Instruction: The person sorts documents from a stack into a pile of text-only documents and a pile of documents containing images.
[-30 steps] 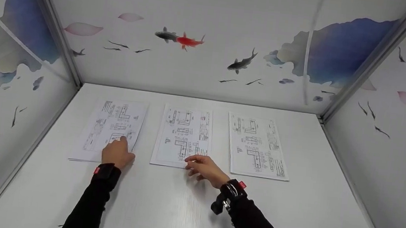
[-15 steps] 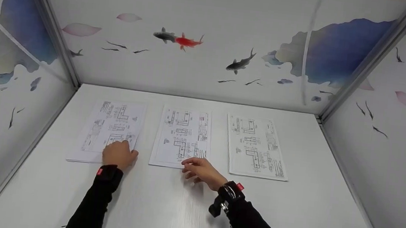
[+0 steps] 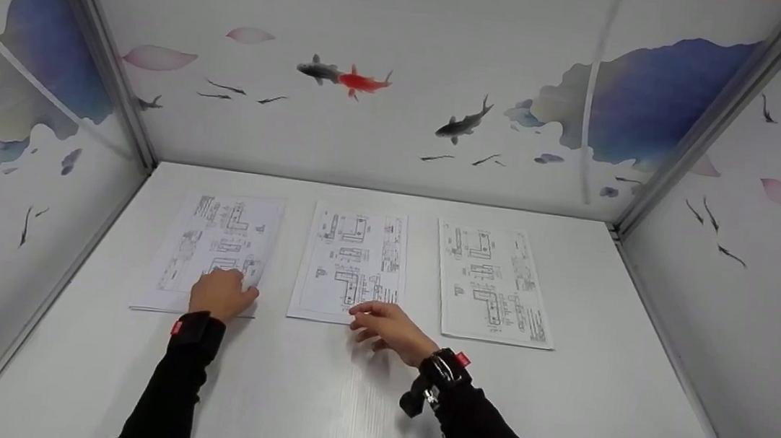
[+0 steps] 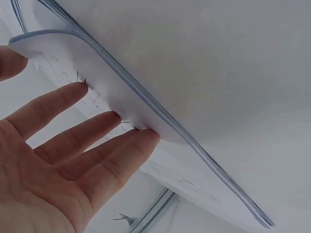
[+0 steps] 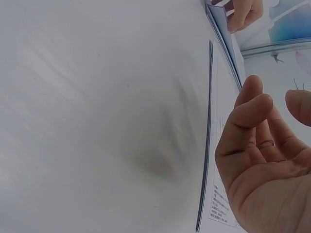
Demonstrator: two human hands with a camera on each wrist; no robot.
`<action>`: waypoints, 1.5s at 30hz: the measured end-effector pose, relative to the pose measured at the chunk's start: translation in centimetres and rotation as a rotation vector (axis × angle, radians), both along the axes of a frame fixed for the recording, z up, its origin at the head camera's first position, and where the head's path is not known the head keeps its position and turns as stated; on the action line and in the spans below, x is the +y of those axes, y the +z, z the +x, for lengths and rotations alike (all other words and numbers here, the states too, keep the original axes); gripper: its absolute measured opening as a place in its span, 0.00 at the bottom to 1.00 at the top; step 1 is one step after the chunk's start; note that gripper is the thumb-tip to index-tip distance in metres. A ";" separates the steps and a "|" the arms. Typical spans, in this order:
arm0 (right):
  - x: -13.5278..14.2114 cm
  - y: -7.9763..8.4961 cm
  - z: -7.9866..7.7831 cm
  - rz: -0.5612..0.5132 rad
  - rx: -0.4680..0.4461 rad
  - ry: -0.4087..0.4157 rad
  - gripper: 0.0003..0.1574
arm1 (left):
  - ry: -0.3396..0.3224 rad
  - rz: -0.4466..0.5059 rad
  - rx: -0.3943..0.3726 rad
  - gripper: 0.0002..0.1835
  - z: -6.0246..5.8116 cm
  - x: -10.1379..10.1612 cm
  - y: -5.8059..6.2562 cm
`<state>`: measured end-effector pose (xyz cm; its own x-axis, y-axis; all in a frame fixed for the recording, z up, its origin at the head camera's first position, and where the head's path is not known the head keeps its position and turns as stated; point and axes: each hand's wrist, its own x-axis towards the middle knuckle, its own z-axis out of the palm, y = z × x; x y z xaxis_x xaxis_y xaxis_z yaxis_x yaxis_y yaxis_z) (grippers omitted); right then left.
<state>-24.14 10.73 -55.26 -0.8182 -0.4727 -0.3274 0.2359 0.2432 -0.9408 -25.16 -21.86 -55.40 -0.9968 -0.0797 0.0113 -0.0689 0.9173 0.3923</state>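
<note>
In the head view three stacks of printed technical drawings lie in a row. My left hand (image 3: 223, 294) is over the near right part of the left stack (image 3: 188, 241). In the left wrist view its fingertips (image 4: 146, 138) touch the printed sheet, fingers fairly straight. The thumb (image 4: 12, 63) is by a corner where some sheets (image 4: 53, 43) bend up from those below. My right hand (image 3: 393, 329) hovers at the near edge of the middle stack (image 3: 324, 299), fingers loosely bent, holding nothing. The right stack (image 3: 496, 281) lies untouched.
The stacks lie on a white table (image 3: 313, 407). White panels (image 3: 370, 137) printed with fish and petals enclose its back and sides, joined by grey metal posts (image 3: 721, 116). A strapped wrist device (image 3: 446, 370) is on the right wrist.
My left hand has shifted slightly left over the left stack, and its index finger is drawn back from where it pointed a second ago. The right hand has barely moved.
</note>
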 end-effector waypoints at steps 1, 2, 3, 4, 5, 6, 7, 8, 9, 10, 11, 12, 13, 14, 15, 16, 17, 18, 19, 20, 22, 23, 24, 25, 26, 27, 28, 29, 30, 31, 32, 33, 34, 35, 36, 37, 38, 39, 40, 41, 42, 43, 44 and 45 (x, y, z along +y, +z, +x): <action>0.0 0.0 0.0 -0.001 0.001 0.000 0.25 | -0.003 0.008 -0.007 0.14 0.0 -0.1 0.0; 0.0 0.0 0.0 -0.001 0.000 0.000 0.25 | -0.004 0.013 -0.012 0.14 0.1 -0.1 0.1; -0.1 0.1 0.0 -0.001 -0.001 0.000 0.25 | -0.007 0.016 -0.016 0.13 0.1 -0.1 0.1; -0.1 0.1 0.0 0.001 -0.002 0.000 0.25 | -0.010 0.019 -0.020 0.13 0.1 -0.2 0.0; -0.1 0.1 0.0 0.001 -0.003 0.000 0.25 | -0.013 0.010 -0.014 0.11 0.0 -0.2 -0.1; -0.2 0.1 0.0 0.004 -0.003 0.000 0.25 | -0.020 -0.007 -0.003 0.10 0.0 -0.3 -0.2; -0.2 0.1 0.0 0.005 -0.004 -0.001 0.24 | -0.028 -0.025 0.011 0.09 -0.1 -0.3 -0.4; -0.2 0.1 0.0 0.008 -0.006 -0.001 0.24 | -0.035 -0.044 0.029 0.08 -0.1 -0.4 -0.5; -0.2 0.1 0.0 0.010 -0.007 -0.001 0.24 | -0.036 -0.060 0.050 0.07 -0.1 -0.4 -0.7; -0.2 0.1 0.0 0.011 -0.007 -0.002 0.24 | -0.034 -0.076 0.073 0.06 -0.1 -0.4 -0.7; -0.2 0.0 0.0 0.013 -0.007 -0.003 0.24 | -0.032 -0.091 0.098 0.06 0.0 -0.5 -0.8; -0.2 0.0 0.0 0.015 -0.007 -0.003 0.24 | -0.025 -0.092 0.117 0.06 0.0 -0.6 -0.8; -0.2 0.0 -0.1 0.014 -0.008 -0.002 0.24 | -0.017 -0.089 0.131 0.08 0.1 -0.7 -0.8; -0.1 0.0 -0.1 0.014 -0.004 -0.002 0.24 | -0.007 -0.080 0.144 0.10 0.2 -0.8 -0.7; -0.1 0.0 -0.1 0.013 -0.002 -0.004 0.24 | 0.001 -0.072 0.155 0.13 0.3 -0.9 -0.6; -0.2 0.0 -0.1 0.013 -0.003 -0.005 0.24 | 0.004 -0.066 0.160 0.16 0.3 -1.1 -0.5; -0.2 -0.1 -0.1 0.013 -0.003 -0.005 0.24 | 0.005 -0.060 0.159 0.19 0.4 -1.3 -0.5; -0.2 -0.1 -0.1 0.013 -0.003 -0.003 0.24 | 0.003 -0.052 0.155 0.21 0.5 -1.5 -0.4; -0.2 -0.1 -0.1 0.013 -0.003 -0.002 0.24 | -0.001 -0.048 0.148 0.24 0.6 -1.6 -0.4; -0.2 -0.2 -0.1 0.012 -0.004 -0.002 0.24 | -0.004 -0.040 0.141 0.25 0.7 -1.8 -0.4; -0.3 -0.2 0.0 0.009 -0.010 0.001 0.23 | -0.001 -0.025 0.132 0.27 0.9 -2.2 -0.5; -0.4 -0.2 0.0 0.008 -0.013 0.003 0.23 | 0.003 -0.013 0.128 0.28 1.0 -2.4 -0.5; -0.4 -0.3 0.0 0.008 -0.016 0.004 0.23 | 0.007 -0.002 0.126 0.29 1.0 -2.6 -0.6; -0.4 -0.3 0.0 0.008 -0.015 0.004 0.23 | 0.009 0.009 0.127 0.30 1.1 -2.7 -0.6; -0.4 -0.3 0.0 0.008 -0.016 0.003 0.23 | 0.010 0.020 0.134 0.31 1.2 -2.9 -0.6; -0.5 -0.4 0.0 0.009 -0.019 0.004 0.23 | 0.008 0.029 0.143 0.32 1.3 -3.1 -0.6; -0.5 -0.4 0.0 0.010 -0.023 0.005 0.23 | 0.004 0.038 0.154 0.34 1.5 -3.3 -0.6; -0.6 -0.4 0.1 0.011 -0.023 0.006 0.23 | -0.002 0.050 0.169 0.35 1.7 -3.4 -0.5; -0.7 -0.3 0.1 0.010 -0.023 0.007 0.23 | -0.006 0.057 0.187 0.37 1.8 -3.6 -0.5; -0.7 -0.4 0.1 0.008 -0.023 0.008 0.23 | -0.009 0.065 0.208 0.39 2.0 -3.7 -0.4; -0.8 -0.4 0.1 0.006 -0.026 0.007 0.23 | -0.011 0.072 0.231 0.40 2.1 -3.9 -0.3; -0.9 -0.4 0.1 0.003 -0.026 0.008 0.23 | -0.012 0.076 0.254 0.40 2.3 -3.9 -0.3; -1.0 -0.5 0.1 0.000 -0.027 0.010 0.23 | -0.011 0.080 0.277 0.40 2.4 -4.0 -0.3; -1.1 -0.5 0.1 -0.003 -0.029 0.011 0.24 | -0.011 0.079 0.304 0.40 2.5 -3.9 -0.2; -1.3 -0.6 0.1 -0.008 -0.032 0.012 0.24 | -0.012 0.074 0.333 0.39 2.5 -3.9 -0.2; -1.5 -0.7 0.1 -0.013 -0.035 0.014 0.24 | -0.015 0.070 0.364 0.38 2.6 -3.7 -0.1; -1.7 -0.7 0.2 -0.019 -0.040 0.014 0.23 | -0.022 0.062 0.397 0.37 2.7 -3.5 -0.1; -1.9 -0.7 0.2 -0.024 -0.046 0.016 0.23 | -0.031 0.051 0.427 0.36 2.7 -3.3 0.0; -2.2 -0.8 0.3 -0.029 -0.048 0.019 0.23 | -0.042 0.041 0.459 0.35 2.8 -3.0 0.1; -2.5 -0.8 0.4 -0.037 -0.052 0.022 0.23 | -0.053 0.031 0.491 0.34 2.9 -2.7 0.2; -2.9 -0.8 0.4 -0.048 -0.056 0.025 0.23 | -0.067 0.021 0.521 0.33 3.0 -2.4 0.3; -3.3 -0.8 0.5 -0.062 -0.065 0.025 0.23 | -0.080 0.012 0.547 0.33 3.2 -2.1 0.4; -3.8 -0.8 0.6 -0.083 -0.079 0.025 0.23 | -0.094 0.004 0.573 0.32 3.3 -1.7 0.5; -4.4 -0.8 0.7 -0.106 -0.090 0.025 0.24 | -0.105 -0.003 0.599 0.31 3.4 -1.5 0.6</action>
